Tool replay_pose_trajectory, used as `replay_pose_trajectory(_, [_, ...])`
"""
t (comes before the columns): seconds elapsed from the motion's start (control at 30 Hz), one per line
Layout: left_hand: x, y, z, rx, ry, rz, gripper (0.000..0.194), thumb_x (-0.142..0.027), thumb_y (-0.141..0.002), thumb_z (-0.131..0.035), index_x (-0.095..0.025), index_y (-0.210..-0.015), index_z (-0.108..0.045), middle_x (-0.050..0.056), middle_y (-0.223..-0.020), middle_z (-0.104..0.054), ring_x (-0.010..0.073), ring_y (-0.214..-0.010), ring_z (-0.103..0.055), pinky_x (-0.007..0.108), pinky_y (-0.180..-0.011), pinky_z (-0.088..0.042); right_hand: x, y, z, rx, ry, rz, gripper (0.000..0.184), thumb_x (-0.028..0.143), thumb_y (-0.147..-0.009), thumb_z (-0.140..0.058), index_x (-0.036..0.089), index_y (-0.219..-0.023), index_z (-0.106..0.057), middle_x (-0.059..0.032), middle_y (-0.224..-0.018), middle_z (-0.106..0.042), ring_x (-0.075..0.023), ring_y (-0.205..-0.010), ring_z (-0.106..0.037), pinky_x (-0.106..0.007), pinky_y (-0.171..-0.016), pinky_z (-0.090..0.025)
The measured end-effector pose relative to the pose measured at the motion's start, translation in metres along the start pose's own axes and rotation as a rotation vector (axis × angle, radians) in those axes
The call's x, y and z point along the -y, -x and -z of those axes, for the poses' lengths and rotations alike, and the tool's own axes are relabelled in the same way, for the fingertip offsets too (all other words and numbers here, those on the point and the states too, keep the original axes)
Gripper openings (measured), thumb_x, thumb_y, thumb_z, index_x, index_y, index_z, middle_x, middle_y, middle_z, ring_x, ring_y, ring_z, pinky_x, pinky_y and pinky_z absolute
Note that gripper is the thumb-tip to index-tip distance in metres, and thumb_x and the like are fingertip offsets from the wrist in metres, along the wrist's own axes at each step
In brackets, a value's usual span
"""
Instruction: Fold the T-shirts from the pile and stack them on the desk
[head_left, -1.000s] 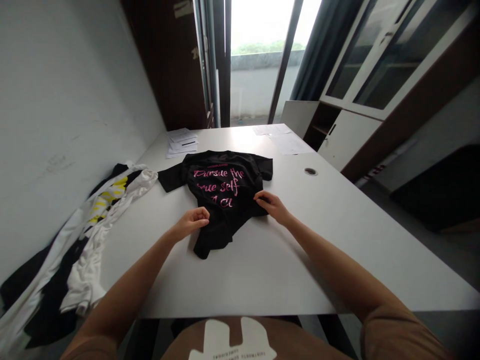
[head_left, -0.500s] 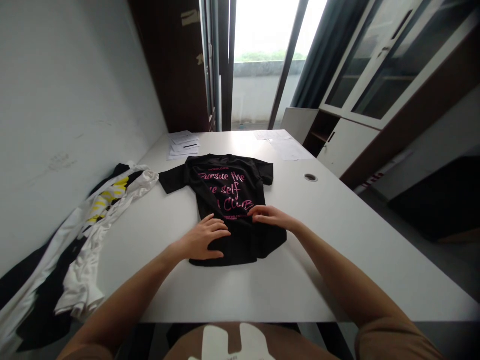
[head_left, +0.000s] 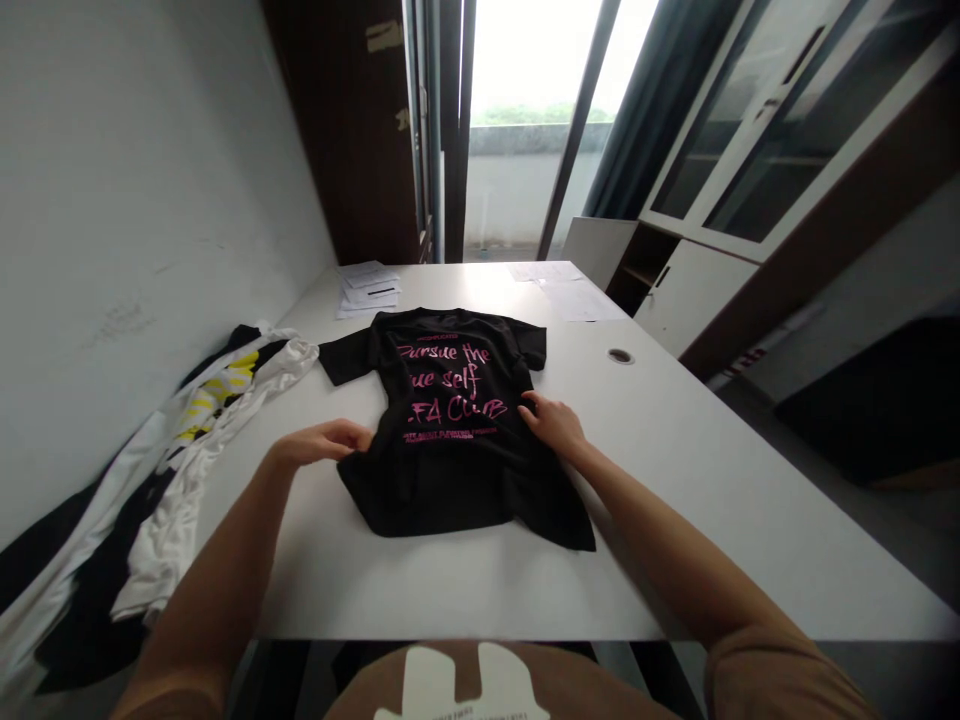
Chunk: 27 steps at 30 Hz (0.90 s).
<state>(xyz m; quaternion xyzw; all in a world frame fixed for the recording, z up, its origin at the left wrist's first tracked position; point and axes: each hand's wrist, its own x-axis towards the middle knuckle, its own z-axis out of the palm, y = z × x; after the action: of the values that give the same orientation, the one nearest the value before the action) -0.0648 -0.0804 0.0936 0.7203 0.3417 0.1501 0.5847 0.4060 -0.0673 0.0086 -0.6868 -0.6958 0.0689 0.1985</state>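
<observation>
A black T-shirt (head_left: 450, 460) with pink lettering lies spread face up on the white table (head_left: 675, 500), collar away from me. My left hand (head_left: 322, 442) curls at the shirt's left edge, its fingers pinching the fabric there. My right hand (head_left: 553, 422) lies flat on the shirt's right side, fingers stretched out and pressing the cloth down.
A heap of black, white and yellow clothes (head_left: 172, 450) lies along the table's left edge by the wall. Paper sheets (head_left: 366, 288) and more papers (head_left: 562, 285) sit at the far end. A round cable hole (head_left: 620, 356) is right of the shirt. Cabinets stand to the right.
The crumpled lower part of the shirt has been pulled toward me and spread flat. My hands moved apart from its middle to its left and right edges, uncovering more lettering.
</observation>
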Motion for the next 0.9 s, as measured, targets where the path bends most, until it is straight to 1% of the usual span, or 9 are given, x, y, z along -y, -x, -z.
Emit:
replay_pose_trajectory(0.1, [0.028, 0.029, 0.044, -0.211, 0.119, -0.074, 0.054, -0.067, -0.072, -0.067, -0.021, -0.051, -0.045, 0.003, -0.056, -0.045, 0.0191, -0.063, -0.048, 0.037, -0.065, -0.047, -0.018, -0.011, -0.004, -0.065, -0.007, -0.072, 0.043, 0.049, -0.097, -0.053, 0.025, -0.13, -0.065, -0.0081, -0.094, -0.075, -0.0277, -0.087, -0.069, -0.039, -0.081, -0.05])
replay_pose_trajectory(0.17, [0.037, 0.035, 0.056, -0.406, 0.167, -0.139, 0.053, -0.067, -0.08, -0.054, -0.022, -0.054, -0.042, 0.002, -0.056, -0.04, 0.0184, -0.065, -0.047, 0.038, -0.068, -0.048, -0.026, -0.018, -0.007, -0.13, -0.07, -0.064, 0.045, 0.049, -0.097, -0.052, 0.023, -0.132, -0.063, -0.0097, -0.104, -0.074, -0.027, -0.089, -0.069, -0.04, -0.084, -0.051])
replay_pose_trajectory(0.3, [0.029, 0.009, 0.04, -0.756, 0.11, -0.156, 0.041, -0.06, -0.089, -0.046, -0.021, -0.087, -0.059, 0.006, -0.085, -0.059, 0.0216, -0.085, -0.057, 0.038, -0.081, -0.051, -0.036, -0.029, -0.015, -0.199, -0.208, 0.052, 0.053, 0.05, -0.095, -0.053, 0.021, -0.139, -0.058, -0.0122, -0.127, -0.068, -0.0281, -0.103, -0.066, -0.044, -0.096, -0.051])
replay_pose_trajectory(0.43, [0.025, -0.037, -0.007, -0.649, -0.324, -0.013, 0.053, -0.056, -0.085, -0.062, -0.019, -0.123, -0.061, 0.01, -0.117, -0.063, 0.026, -0.106, -0.061, 0.039, -0.093, -0.05, -0.038, -0.039, -0.021, -0.128, -0.186, 0.063, 0.055, 0.051, -0.095, -0.054, 0.026, -0.144, -0.056, -0.0101, -0.135, -0.066, -0.0318, -0.122, -0.06, -0.05, -0.106, -0.046])
replay_pose_trajectory(0.57, [0.038, -0.064, -0.038, -0.757, -0.736, 0.078, 0.057, -0.043, -0.085, -0.067, -0.02, -0.136, -0.059, 0.012, -0.116, -0.065, 0.0279, -0.108, -0.061, 0.039, -0.099, -0.045, -0.035, -0.061, -0.024, -0.071, -0.143, 0.06, 0.058, 0.053, -0.097, -0.054, 0.027, -0.149, -0.054, -0.0097, -0.138, -0.065, -0.0325, -0.129, -0.058, -0.05, -0.111, -0.043])
replay_pose_trajectory(0.63, [0.043, -0.068, -0.039, -0.773, -0.741, 0.138, 0.052, -0.034, -0.088, -0.061, -0.021, -0.138, -0.058, 0.007, -0.097, -0.067, 0.0241, -0.092, -0.064, 0.034, -0.088, -0.047, -0.035, -0.077, -0.024, -0.06, -0.155, 0.02, 0.063, 0.055, -0.097, -0.052, 0.026, -0.153, -0.048, -0.0095, -0.138, -0.065, -0.0319, -0.127, -0.059, -0.048, -0.109, -0.044])
replay_pose_trajectory(0.73, [0.044, -0.061, -0.026, -0.675, -0.577, 0.118, 0.05, -0.025, -0.087, -0.052, -0.023, -0.137, -0.058, -0.004, -0.071, -0.057, 0.0167, -0.065, -0.056, 0.027, -0.069, -0.043, -0.037, -0.102, -0.026, -0.063, -0.173, -0.083, 0.072, 0.057, -0.098, -0.049, 0.022, -0.16, -0.036, -0.0124, -0.138, -0.065, -0.0321, -0.124, -0.061, -0.046, -0.105, -0.047])
replay_pose_trajectory(0.8, [0.046, -0.053, -0.013, -0.607, -0.492, 0.078, 0.048, -0.024, -0.085, -0.05, -0.023, -0.132, -0.062, -0.006, -0.063, -0.049, 0.0143, -0.058, -0.049, 0.024, -0.062, -0.038, -0.041, -0.116, -0.028, -0.06, -0.134, -0.101, 0.07, 0.057, -0.099, -0.048, 0.021, -0.158, -0.04, -0.0135, -0.139, -0.064, -0.0325, -0.125, -0.06, -0.046, -0.107, -0.045])
replay_pose_trajectory(0.9, [0.051, -0.042, 0.001, -0.683, -0.512, 0.112, 0.04, -0.029, -0.086, -0.05, -0.022, -0.122, -0.068, -0.006, -0.064, -0.05, 0.0142, -0.058, -0.049, 0.024, -0.061, -0.039, -0.05, -0.132, -0.031, -0.049, -0.052, -0.089, 0.059, 0.056, -0.1, -0.047, 0.022, -0.147, -0.056, -0.0134, -0.14, -0.062, -0.0322, -0.13, -0.056, -0.046, -0.112, -0.04])
